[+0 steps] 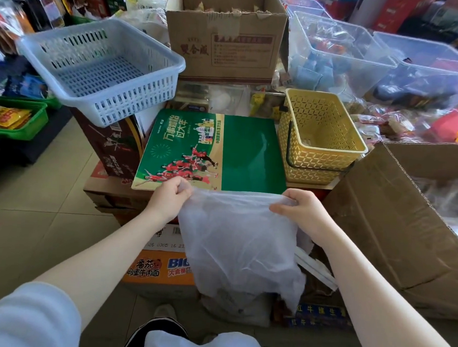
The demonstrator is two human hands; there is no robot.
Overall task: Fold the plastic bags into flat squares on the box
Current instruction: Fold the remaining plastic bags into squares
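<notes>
- Left hand (170,193) is pinching one top corner of the thin translucent white plastic bag (237,244), fingers curled over the film; right hand (300,206) is pinching the other top corner the same way.
- The bag is hanging stretched between both hands, just in front of the near edge of the flat green printed box (251,153), its body drooping below box level and not yet lying on the box.
- Risk: the film looks slippery and light, so a corner is likely slipping out of a pinch if one hand is pulling harder; the bag would be dropping toward the cartons below.
- Risk: the lower part is hanging crumpled, so laying it down as is would probably be trapping air and wrinkles, giving a lumpy, crooked square.
- Risk: the hanging bottom could be catching on the box's near edge while being lifted over.
- The yellow lattice plastic basket (318,137) is standing just beside the box's right edge, limiting spread room on that side.
- The pale blue slotted plastic basket (102,67) is sitting raised to the left, its corner overhanging near the box's far left.
- The large open brown cardboard carton (398,223) on the right is crowding the right arm's elbow room; clear film inside, contents unclear.
- The orange noodle carton (159,268) is sitting below, partly behind the bag.
</notes>
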